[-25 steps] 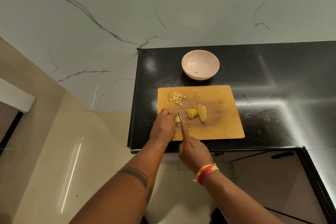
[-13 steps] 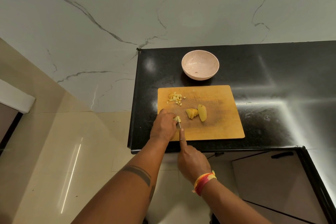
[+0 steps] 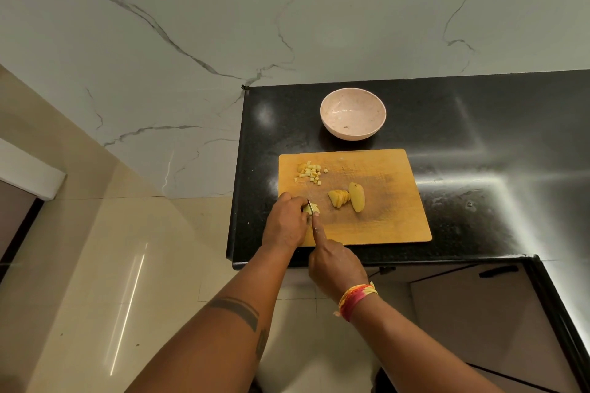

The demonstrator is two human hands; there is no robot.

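Curled fingers of the left hand (image 3: 285, 222) pin a small pale-yellow potato piece (image 3: 313, 209) on the near-left part of the rectangular wooden chopping board (image 3: 383, 226). The right hand (image 3: 335, 265) grips a thin-bladed knife (image 3: 309, 203), forefinger along its blade, which meets the piece.

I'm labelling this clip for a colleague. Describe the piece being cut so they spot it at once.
On the black counter lies a wooden cutting board. At its near left edge the left hand holds a small pale piece by the knife. Unlike the diced bits, sliced chunk and long half, it alone is held.
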